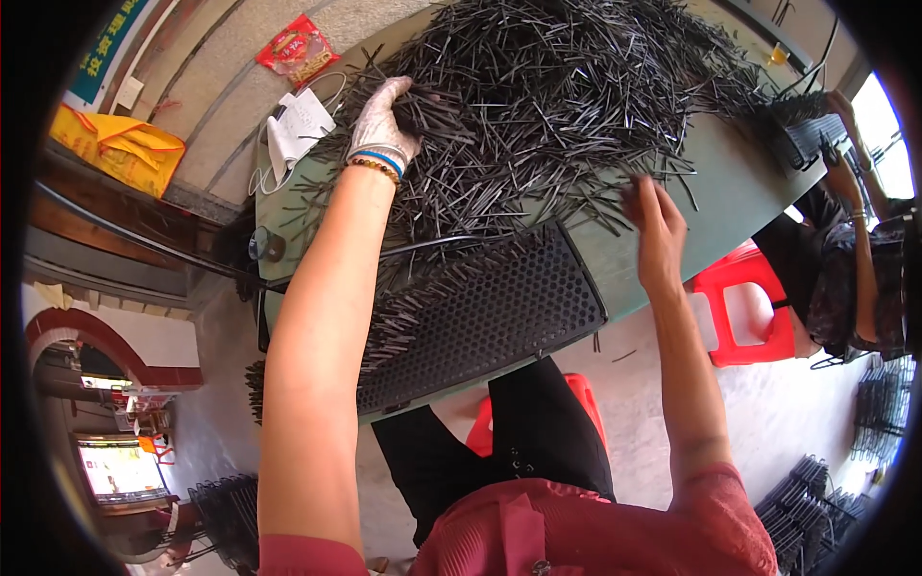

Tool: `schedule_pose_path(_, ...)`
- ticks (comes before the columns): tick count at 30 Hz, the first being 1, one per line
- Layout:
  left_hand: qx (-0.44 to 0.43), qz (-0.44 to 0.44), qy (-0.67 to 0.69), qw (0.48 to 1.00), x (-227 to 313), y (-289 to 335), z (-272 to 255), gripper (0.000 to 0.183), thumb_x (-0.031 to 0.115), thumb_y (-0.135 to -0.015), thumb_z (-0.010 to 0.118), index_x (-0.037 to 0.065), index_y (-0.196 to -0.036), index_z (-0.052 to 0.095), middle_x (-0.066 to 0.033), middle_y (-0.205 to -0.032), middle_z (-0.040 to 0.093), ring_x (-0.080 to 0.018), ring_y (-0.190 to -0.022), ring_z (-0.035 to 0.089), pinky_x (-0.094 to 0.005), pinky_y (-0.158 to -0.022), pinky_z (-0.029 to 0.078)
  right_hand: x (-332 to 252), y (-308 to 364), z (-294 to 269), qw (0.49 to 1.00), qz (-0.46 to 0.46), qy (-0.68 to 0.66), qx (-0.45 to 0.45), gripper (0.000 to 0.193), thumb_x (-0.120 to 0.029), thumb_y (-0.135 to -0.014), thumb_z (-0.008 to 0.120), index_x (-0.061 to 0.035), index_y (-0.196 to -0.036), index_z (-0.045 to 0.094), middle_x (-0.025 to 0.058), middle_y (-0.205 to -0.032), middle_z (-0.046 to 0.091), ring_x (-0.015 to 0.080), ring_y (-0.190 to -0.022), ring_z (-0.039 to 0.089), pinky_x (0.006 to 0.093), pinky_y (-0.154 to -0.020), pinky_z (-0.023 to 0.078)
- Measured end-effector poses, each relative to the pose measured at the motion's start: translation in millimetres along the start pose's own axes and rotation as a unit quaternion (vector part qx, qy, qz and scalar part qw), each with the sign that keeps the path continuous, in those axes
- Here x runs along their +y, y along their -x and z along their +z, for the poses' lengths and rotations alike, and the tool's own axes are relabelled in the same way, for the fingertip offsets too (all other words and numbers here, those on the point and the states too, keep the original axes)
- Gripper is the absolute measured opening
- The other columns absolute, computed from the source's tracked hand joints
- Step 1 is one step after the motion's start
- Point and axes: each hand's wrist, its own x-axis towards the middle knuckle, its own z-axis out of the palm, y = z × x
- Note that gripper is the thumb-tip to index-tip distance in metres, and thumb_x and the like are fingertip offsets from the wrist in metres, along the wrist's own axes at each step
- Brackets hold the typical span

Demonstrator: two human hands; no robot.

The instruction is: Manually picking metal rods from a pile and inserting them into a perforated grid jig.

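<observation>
Black strips (434, 115), which our gloved left hand (386, 125) grips; right hand (658, 219), grip unclear; perforated tray (485, 322), bodyward of both.

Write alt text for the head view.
White-gloved left hand holds thin black sticks at a heap on a green table; the right hand is by the heap's edge. A perforated black tray, partly filled, lies nearer.

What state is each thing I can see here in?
Black strips: mostly heaped loose
Left hand: gloved, closed around some strips
Right hand: bare, fingertips blurred
Perforated black tray: partly filled with strips
Bracelets: worn on left wrist
Yellow bag: creased
</observation>
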Motion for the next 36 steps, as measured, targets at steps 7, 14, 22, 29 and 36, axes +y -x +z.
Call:
schedule_pose_path(7, 0.027, 0.200, -0.057, 0.978, -62.6, 26.6, 46.2, 0.052, -0.001, -0.068, 0.077, 0.001, -0.117, 0.057, -0.0062, -0.105, 0.064, -0.0188, -0.085, 0.061, -0.0368, -0.076, 0.053, -4.7, -51.9, 172.0, 0.914, 0.264, -0.304, -0.055, 0.050, -0.046, -0.095, 0.049, -0.0048, -0.122, 0.056, 0.0153, -0.118, 0.062, 0.0289, -0.111, 0.057, 0.0460, -0.103, 0.038)
schedule_pose_path(14, 0.014, 0.208, -0.057, 0.976, -75.1, 30.9, 40.9, 0.067, -0.005, -0.066, 0.079, 0.004, -0.124, 0.046, -0.0057, -0.102, 0.061, -0.0179, -0.084, 0.060, -0.0320, -0.074, 0.053, 29.1, -56.4, 195.6, 0.879, 0.310, -0.363, -0.019, 0.025, -0.021, -0.096, 0.043, -0.0021, -0.100, 0.059, 0.0159, -0.098, 0.066, 0.0309, -0.089, 0.064, 0.0466, -0.089, 0.051)
schedule_pose_path(22, 0.051, 0.224, -0.123, 0.965, -62.7, 35.7, 39.3, 0.052, -0.004, -0.064, 0.075, -0.001, -0.110, 0.052, -0.0082, -0.093, 0.063, -0.0173, -0.074, 0.061, -0.0328, -0.068, 0.052, 9.2, -34.9, 208.2, 0.886, 0.355, -0.297, -0.022, 0.026, -0.022, -0.098, 0.045, -0.0019, -0.108, 0.059, 0.0136, -0.109, 0.065, 0.0309, -0.092, 0.063, 0.0472, -0.087, 0.050)
schedule_pose_path(29, -0.019, 0.009, -0.114, 0.993, -15.6, 50.4, 17.5, 0.017, 0.019, -0.081, 0.067, 0.004, -0.090, 0.068, -0.0087, -0.091, 0.068, -0.0214, -0.079, 0.064, -0.0376, -0.075, 0.050, -28.0, -27.8, 180.5, 0.959, 0.128, -0.025, -0.251, 0.061, -0.042, -0.087, 0.068, 0.0013, -0.129, 0.055, 0.0051, -0.107, 0.065, 0.0119, -0.084, 0.056, 0.0251, -0.069, 0.042)
schedule_pose_path(36, -0.087, -0.063, -0.182, 0.977, -1.0, 102.3, 6.0, 0.022, 0.023, -0.084, 0.067, 0.005, -0.098, 0.068, -0.0068, -0.092, 0.069, -0.0168, -0.080, 0.065, -0.0306, -0.073, 0.052, -33.8, -42.9, 182.5, 0.912, 0.190, -0.106, -0.348, 0.033, -0.034, -0.087, 0.071, -0.0014, -0.091, 0.066, 0.0029, -0.075, 0.062, 0.0114, -0.061, 0.057, 0.0273, -0.059, 0.050)
